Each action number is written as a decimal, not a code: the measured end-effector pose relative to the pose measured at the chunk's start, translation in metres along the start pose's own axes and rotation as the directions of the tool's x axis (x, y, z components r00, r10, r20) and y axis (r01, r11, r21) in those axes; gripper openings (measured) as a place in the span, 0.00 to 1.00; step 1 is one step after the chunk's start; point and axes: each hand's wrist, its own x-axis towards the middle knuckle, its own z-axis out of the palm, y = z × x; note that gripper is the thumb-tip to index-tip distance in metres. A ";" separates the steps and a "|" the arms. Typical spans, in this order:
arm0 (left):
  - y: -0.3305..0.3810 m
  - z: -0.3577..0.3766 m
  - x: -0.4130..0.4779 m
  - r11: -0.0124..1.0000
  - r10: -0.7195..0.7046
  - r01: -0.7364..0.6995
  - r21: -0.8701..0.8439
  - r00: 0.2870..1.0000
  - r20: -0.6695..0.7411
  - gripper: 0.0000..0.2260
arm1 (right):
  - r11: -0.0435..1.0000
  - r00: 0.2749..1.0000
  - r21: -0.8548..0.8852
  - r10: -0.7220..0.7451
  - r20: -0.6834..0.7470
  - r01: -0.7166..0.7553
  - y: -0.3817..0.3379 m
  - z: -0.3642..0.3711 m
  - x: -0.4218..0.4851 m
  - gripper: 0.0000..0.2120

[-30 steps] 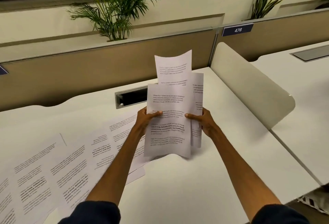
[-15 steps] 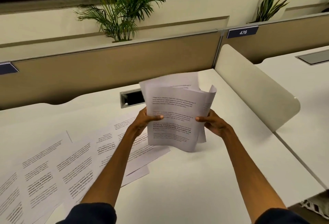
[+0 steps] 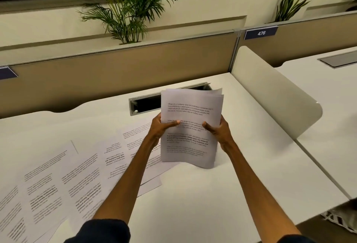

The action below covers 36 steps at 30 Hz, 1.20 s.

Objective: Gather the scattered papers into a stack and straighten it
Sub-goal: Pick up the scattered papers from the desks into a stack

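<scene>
I hold a small stack of printed papers (image 3: pixel 190 111) upright, its bottom edge resting on the white desk (image 3: pixel 222 194). My left hand (image 3: pixel 161 128) grips the stack's left edge, thumb on the front sheet. My right hand (image 3: pixel 219 129) grips the right edge the same way. The sheets' top edges lie nearly level, with a few back corners peeking out at the upper right. Several loose printed papers (image 3: pixel 63 181) lie spread flat across the desk's left half, overlapping each other, partly under my left forearm.
A cable slot (image 3: pixel 144 103) opens in the desk behind the stack. A rounded white divider (image 3: pixel 270 92) stands to the right, with a neighbouring desk beyond. A tan partition (image 3: pixel 116 72) runs along the back, with plants above it.
The held sheets were staggered, one sticking up high; they dropped down together and now sit nearly flush. Both hands stayed on the stack's side edges.
</scene>
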 end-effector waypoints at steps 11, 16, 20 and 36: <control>0.011 -0.011 -0.009 0.991 0.124 -0.132 -0.037 0.976 -0.179 0.22 | 0.995 0.996 -0.033 -0.090 -0.006 0.090 -0.003 0.015 0.009 0.20; 0.007 -0.003 -0.012 0.989 0.138 -0.146 -0.013 0.960 -0.245 0.16 | 0.996 0.994 -0.054 -0.072 -0.080 0.068 0.006 0.035 0.010 0.16; 0.016 -0.008 -0.010 0.983 0.174 -0.182 -0.008 0.952 -0.253 0.16 | 0.995 0.989 -0.051 -0.089 -0.114 0.084 0.007 0.040 0.014 0.18; -0.013 -0.062 -0.047 0.981 0.153 -0.100 0.166 0.926 -0.346 0.13 | 0.993 0.990 -0.048 0.110 0.087 -0.106 0.017 0.086 0.017 0.15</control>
